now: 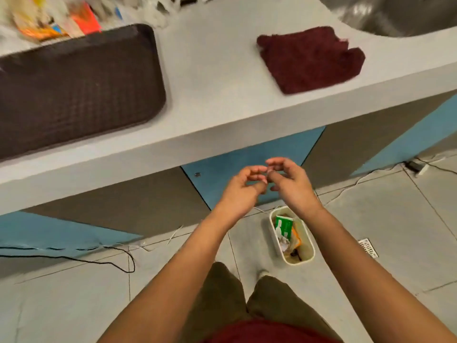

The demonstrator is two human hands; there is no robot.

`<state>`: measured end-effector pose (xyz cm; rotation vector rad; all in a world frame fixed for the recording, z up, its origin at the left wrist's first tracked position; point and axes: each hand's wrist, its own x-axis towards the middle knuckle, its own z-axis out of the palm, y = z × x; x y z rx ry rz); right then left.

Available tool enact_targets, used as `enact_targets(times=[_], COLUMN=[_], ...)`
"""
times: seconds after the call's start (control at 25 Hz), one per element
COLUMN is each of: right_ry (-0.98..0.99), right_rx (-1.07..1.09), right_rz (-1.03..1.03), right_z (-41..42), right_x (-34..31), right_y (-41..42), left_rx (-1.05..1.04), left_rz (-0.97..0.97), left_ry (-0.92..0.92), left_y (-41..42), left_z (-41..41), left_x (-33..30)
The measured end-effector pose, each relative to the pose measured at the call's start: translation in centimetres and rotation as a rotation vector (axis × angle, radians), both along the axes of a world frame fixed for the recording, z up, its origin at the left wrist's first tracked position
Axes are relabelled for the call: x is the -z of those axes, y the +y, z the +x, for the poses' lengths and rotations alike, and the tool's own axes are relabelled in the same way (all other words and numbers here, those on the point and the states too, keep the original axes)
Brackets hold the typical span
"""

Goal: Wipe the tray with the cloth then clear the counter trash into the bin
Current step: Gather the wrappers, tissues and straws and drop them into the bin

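Note:
The dark brown tray [74, 87] lies on the grey counter [217, 102] at the left. A maroon cloth [309, 58] lies flat on the counter to the right, with neither hand touching it. Below the counter edge, my left hand [243, 189] and my right hand [289, 184] are held together with curled fingers, their fingertips meeting. No item shows plainly between them. Just below the hands, a small white bin [308, 246] stands on the floor and holds a green carton and other scraps.
Colourful packets [49, 21] and crumpled white plastic [160, 11] sit blurred at the back of the counter. A steel sink [400, 13] is at the top right. On the tiled floor run cables [99, 262], and a drain grate [368, 247] lies right of the bin.

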<state>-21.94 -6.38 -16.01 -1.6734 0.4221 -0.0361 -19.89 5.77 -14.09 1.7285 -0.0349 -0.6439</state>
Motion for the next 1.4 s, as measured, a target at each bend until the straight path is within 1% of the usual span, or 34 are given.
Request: enact_targets(times=[0.12,0.24,0.4,0.48,0.76,0.88,1.0,1.08,1.2,1.28,1.4], right_ry=[-0.132,-0.167,-0.191,-0.200,-0.189,-0.144,-0.110,-0.107,-0.099,-0.118,-0.145], right_rx=[-0.012,-0.026,-0.125,-0.138,-0.102,-0.104,-0.124,-0.177,-0.203,-0.214,-0.241], right_rz=[-0.027,-0.036,-0.080,-0.118,-0.196,-0.216,-0.243,-0.274,-0.308,-0.316,-0.430], right_z=[3.2,6.5,11.1,13.0,18.2,20.5,23.5,27.3,30.2,33.7,38.8], right_x=[-6.2,-9.7,-13.0,-14.0,-15.0,-14.6,-14.3,-14.2,-14.1,-14.6,-14.8], right_y=[2.3,5.5,10.8,12.6,13.9,13.3,12.8,12.1,11.5,11.0,11.0], left_rx=[-0.037,-0.136,-0.224,-0.264,-0.327,-0.380,-0.440,-0.551,-0.615,-0.628,-0.632], left_rz=[-0.028,-0.039,-0.036,-0.031,-0.038,-0.032,0.005,0.026,0.115,0.184,0.294], left_ry=[-0.119,-0.203,-0.282,-0.307,-0.337,-0.324,-0.322,-0.335,-0.326,-0.379,-0.440], left_y=[3.5,7.7,14.4,16.8,21.4,22.6,23.5,24.0,24.6,25.1,26.3], left_z=[2.8,5.4,9.5,11.6,17.7,20.3,23.3,26.5,28.9,32.3,37.5], left_x=[-6.1,-10.2,-13.7,-14.8,-16.2,-15.9,-15.5,-14.9,-13.9,-14.0,-14.2])
